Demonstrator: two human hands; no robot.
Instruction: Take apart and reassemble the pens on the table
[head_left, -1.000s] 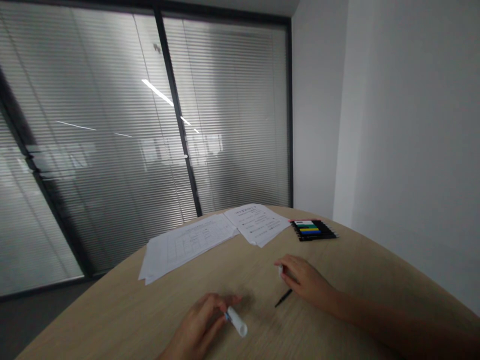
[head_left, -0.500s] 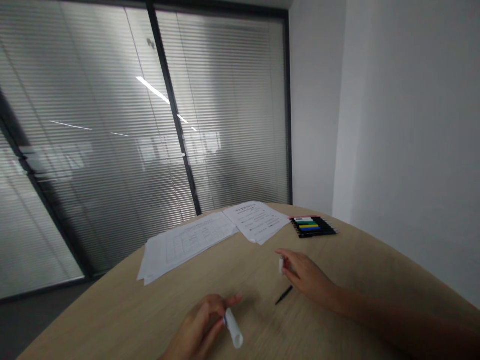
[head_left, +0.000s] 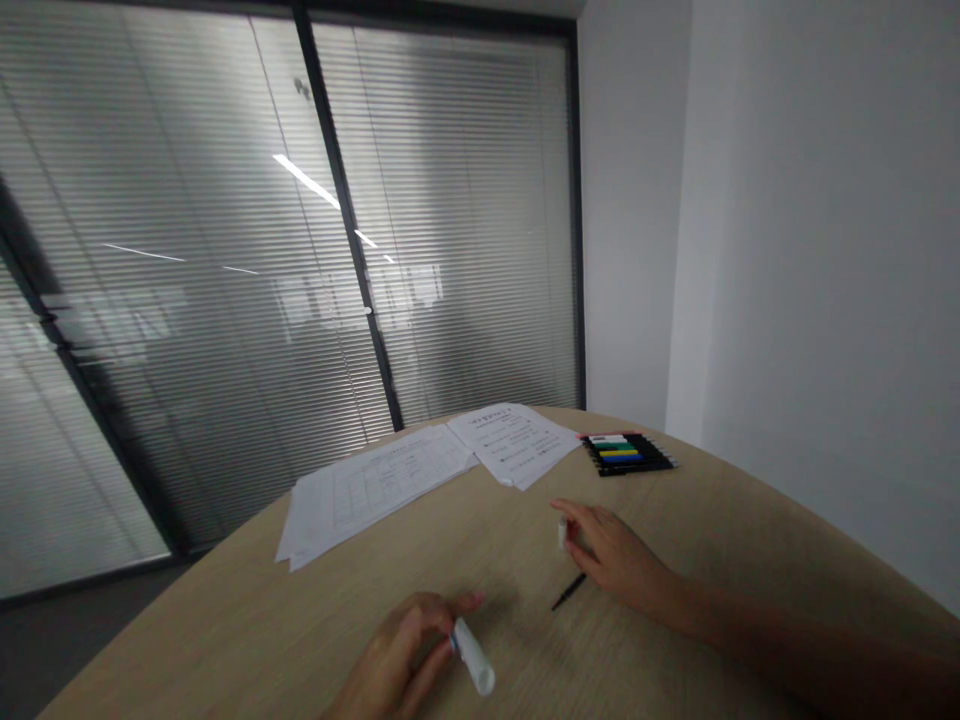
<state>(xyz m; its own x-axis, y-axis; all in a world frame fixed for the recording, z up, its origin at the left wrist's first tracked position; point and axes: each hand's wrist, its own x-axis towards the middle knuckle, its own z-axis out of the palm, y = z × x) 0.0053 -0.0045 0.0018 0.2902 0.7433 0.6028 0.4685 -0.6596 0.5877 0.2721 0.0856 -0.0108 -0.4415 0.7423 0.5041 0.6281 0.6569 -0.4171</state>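
Rounded pale wood table; loose printed papers; a black marker set; a thin black stick

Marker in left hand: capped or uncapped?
Cannot tell: the white marker shows a blue band and a rounded end, but its other end is hidden in the left hand.

Left hand low at the bottom edge of the view, just left of centre, fingers curled and closed, tips angled toward the right, wrist and forearm cut off by the frame. Right hand higher and farther forward, reaching in from the right, thumb and fingers drawn together in a loose pinch, wrist gently bent. Right forearm bare, long and nearly level across the lower right corner (mostly in shadow). Both hands well apart.
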